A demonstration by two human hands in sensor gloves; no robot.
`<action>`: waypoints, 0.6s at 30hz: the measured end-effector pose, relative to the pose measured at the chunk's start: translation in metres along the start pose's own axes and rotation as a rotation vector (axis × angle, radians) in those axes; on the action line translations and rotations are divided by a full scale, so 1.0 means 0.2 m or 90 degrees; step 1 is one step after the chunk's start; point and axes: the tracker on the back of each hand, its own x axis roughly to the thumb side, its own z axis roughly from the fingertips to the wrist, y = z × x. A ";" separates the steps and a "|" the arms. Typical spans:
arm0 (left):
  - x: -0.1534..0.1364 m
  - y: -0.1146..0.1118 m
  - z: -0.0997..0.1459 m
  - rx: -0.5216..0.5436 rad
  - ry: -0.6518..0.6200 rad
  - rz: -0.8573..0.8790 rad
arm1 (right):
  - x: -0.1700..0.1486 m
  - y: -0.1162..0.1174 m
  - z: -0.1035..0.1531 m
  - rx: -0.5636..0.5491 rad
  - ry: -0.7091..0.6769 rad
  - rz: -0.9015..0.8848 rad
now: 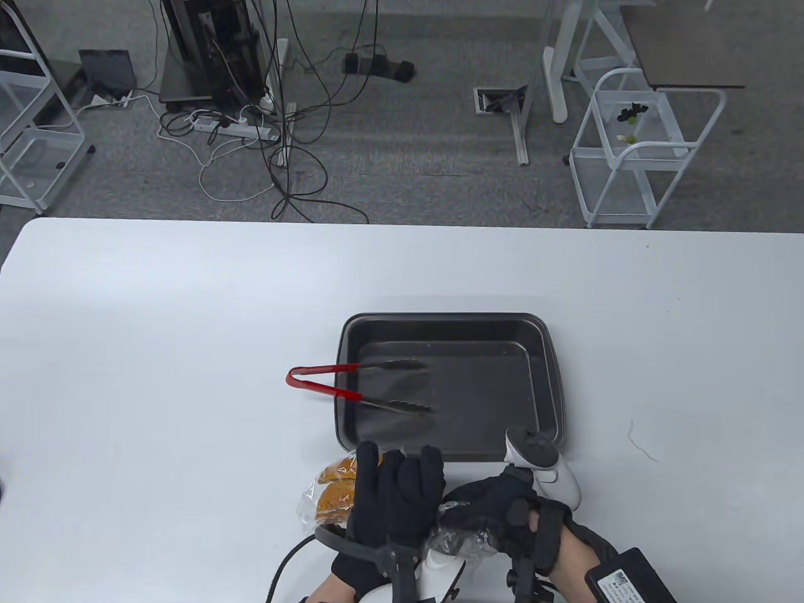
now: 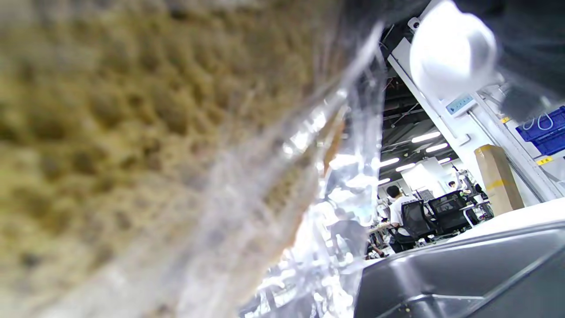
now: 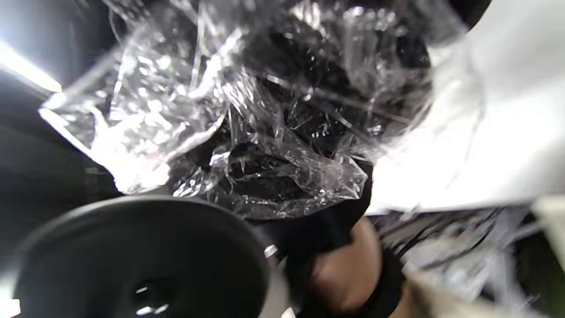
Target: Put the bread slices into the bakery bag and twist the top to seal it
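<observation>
Brown bread slices (image 1: pixel 334 490) lie inside the clear bakery bag (image 1: pixel 311 502) on the table's near edge, just in front of the tray. My left hand (image 1: pixel 402 480) lies on the bag with its fingers straight, pressing the bread down. To its right, my right hand (image 1: pixel 496 512) is curled round the bag's gathered top (image 1: pixel 461 540). The left wrist view is filled by bread (image 2: pixel 110 132) behind shiny plastic (image 2: pixel 340 176). Crumpled plastic (image 3: pixel 273 132) of the bag's top fills the right wrist view.
A dark baking tray (image 1: pixel 546 377) stands behind the hands and holds no bread. Red-handled tongs (image 1: pixel 326 391) rest across its left rim, tips inside. White table stretches left, right and beyond the tray; a floor with cables and carts lies past the far edge.
</observation>
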 end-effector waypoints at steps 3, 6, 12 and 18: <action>0.01 -0.04 0.00 -0.074 -0.038 0.010 | -0.08 -0.02 -0.03 0.035 0.020 -0.039; -0.02 -0.11 -0.03 -0.223 -0.041 0.045 | -0.03 -0.04 0.00 -0.013 0.080 0.082; -0.20 -0.27 -0.13 -0.481 -0.027 0.263 | 0.30 -0.04 0.18 -0.157 -0.002 0.412; -0.33 -0.52 -0.23 -0.786 -0.097 0.845 | 0.50 0.19 0.32 -0.231 -0.190 0.820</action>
